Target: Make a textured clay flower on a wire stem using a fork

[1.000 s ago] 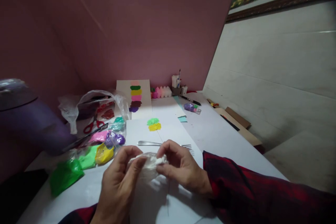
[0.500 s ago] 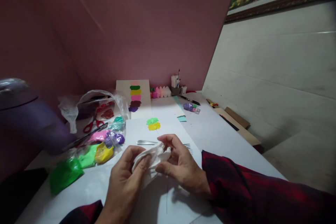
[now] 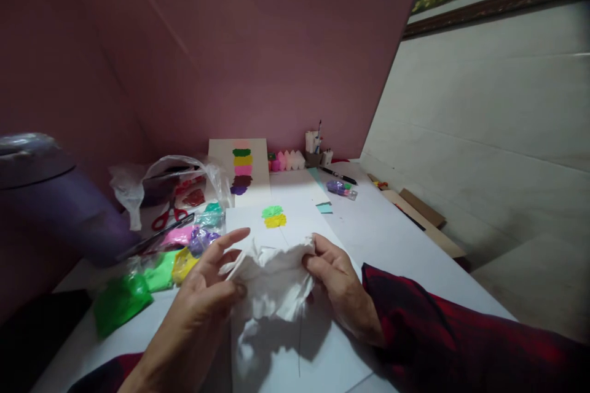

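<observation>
A crumpled white tissue [image 3: 276, 279] is stretched between my two hands above the white paper. My left hand [image 3: 205, 288] grips its left edge under the thumb, index finger raised. At the upper right corner, my right hand [image 3: 338, 276] pinches it between thumb and fingers. Beyond the tissue, a light green dab [image 3: 272, 212] and a yellow dab [image 3: 275, 221] of clay sit on the white sheet [image 3: 318, 221], with a thin drawn line running below them. The tissue covers the middle of the sheet.
Bagged clay, including a dark green pack [image 3: 122, 304], lies left beside red-handled scissors [image 3: 169, 216] and a purple bottle [image 3: 55, 202]. Behind stand a color-swatch card [image 3: 258, 166], paint pots [image 3: 290, 161] and a brush cup [image 3: 314, 158]. A black pen [image 3: 338, 175] lies back right.
My hands have moved apart, opening the bunched tissue out between them. The fork seen behind it earlier is now hidden. The view has shifted slightly.
</observation>
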Motion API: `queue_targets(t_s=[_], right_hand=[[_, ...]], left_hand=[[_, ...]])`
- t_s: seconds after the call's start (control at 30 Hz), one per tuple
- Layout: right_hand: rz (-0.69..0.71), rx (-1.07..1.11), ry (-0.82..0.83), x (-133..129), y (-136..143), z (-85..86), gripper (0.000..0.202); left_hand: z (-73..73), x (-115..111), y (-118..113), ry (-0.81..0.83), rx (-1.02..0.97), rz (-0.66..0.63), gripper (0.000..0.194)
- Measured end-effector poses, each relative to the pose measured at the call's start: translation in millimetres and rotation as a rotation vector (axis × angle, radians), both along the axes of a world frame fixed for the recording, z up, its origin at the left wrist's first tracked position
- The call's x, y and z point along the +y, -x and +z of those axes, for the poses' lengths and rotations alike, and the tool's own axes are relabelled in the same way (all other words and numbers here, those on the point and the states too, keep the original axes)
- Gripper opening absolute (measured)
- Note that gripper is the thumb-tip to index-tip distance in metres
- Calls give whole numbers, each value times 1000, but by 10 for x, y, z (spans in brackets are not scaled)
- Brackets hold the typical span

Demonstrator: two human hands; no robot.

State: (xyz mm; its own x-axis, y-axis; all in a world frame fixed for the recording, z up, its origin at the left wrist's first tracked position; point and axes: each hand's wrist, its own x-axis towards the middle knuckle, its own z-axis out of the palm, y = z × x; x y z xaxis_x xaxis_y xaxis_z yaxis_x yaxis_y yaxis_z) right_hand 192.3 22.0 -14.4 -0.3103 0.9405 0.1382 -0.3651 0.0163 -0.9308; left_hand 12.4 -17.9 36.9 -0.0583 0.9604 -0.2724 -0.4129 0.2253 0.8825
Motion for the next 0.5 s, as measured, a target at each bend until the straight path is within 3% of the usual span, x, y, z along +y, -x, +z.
queue_targets(t_s=[0.13,0.33,0.5], right_hand=[[-5,-55,24,-11,3,8,11],[-133,-71,8,-39,-20,102,9],[-41,-82,-42,-25,-24,57,21]], left_hand=[[51,-6,7,33,-36,-92,31],[22,52,86,-66,-31,112,37],[-130,21,43,-66,31,24,41]])
